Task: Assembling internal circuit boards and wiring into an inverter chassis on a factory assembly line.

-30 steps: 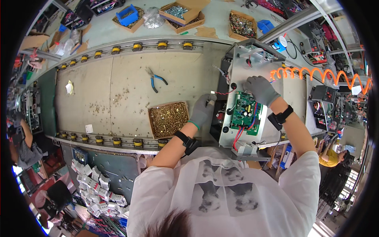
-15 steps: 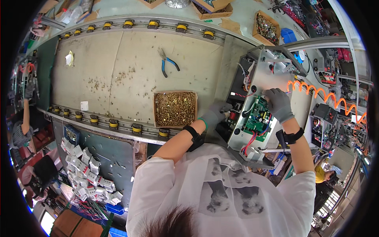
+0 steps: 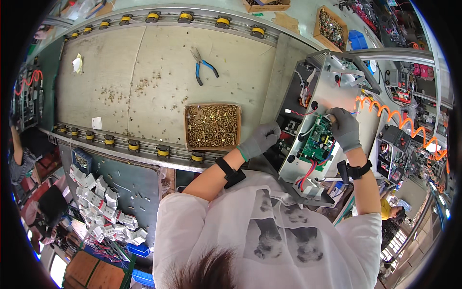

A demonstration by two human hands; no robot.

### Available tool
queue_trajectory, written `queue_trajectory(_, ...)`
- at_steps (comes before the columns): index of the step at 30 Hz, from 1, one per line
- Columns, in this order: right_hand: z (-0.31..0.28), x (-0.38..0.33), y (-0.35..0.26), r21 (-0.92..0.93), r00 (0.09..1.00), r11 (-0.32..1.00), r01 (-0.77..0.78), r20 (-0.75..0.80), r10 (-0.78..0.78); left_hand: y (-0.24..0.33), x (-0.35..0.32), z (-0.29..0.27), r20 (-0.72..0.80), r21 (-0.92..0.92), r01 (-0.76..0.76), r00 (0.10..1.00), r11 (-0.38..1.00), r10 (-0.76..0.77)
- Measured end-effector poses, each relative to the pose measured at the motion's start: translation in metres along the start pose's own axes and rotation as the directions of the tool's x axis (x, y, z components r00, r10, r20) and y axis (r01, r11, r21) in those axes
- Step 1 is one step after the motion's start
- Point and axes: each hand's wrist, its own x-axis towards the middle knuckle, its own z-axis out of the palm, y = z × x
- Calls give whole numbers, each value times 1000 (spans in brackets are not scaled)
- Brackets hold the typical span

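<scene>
An open metal chassis [image 3: 301,169] stands tilted at the right of the bench, with a green circuit board [image 3: 317,139] inside it. My right hand [image 3: 345,129], in a grey glove, bends its fingers down at the board's upper right edge; whatever lies under the fingertips is hidden. My left hand [image 3: 260,141], gloved too, is closed between the chassis and a cardboard box of brass-coloured screws [image 3: 212,126]. Its fingers are curled together, and anything in them is too small to see. Red and blue wires [image 3: 310,171] run from the board's lower end.
Blue-handled pliers [image 3: 206,67] lie beyond the screw box. Loose screws [image 3: 144,85] are scattered on the bench between two roller rails [image 3: 185,18]. An orange coiled hose [image 3: 402,120] hangs at the right. White switch-like parts [image 3: 103,207] are heaped at the lower left.
My left hand has drawn back from the chassis's near side and slightly upward, its fingers curling. My right hand stays at the board's edge. The whole view has shifted slightly.
</scene>
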Motion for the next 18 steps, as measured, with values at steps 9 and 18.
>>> queue_trajectory(9, 7, -4, 1, -28, 999, 999, -36, -36, 35, 13, 19, -6, -63, -433, 590, 734, 681, -676)
queue_trajectory(18, 16, -10, 11, -7, 992, 993, -116, -56, 115, 79, -13, -87, -275, -235, 163, 934, 958, -226)
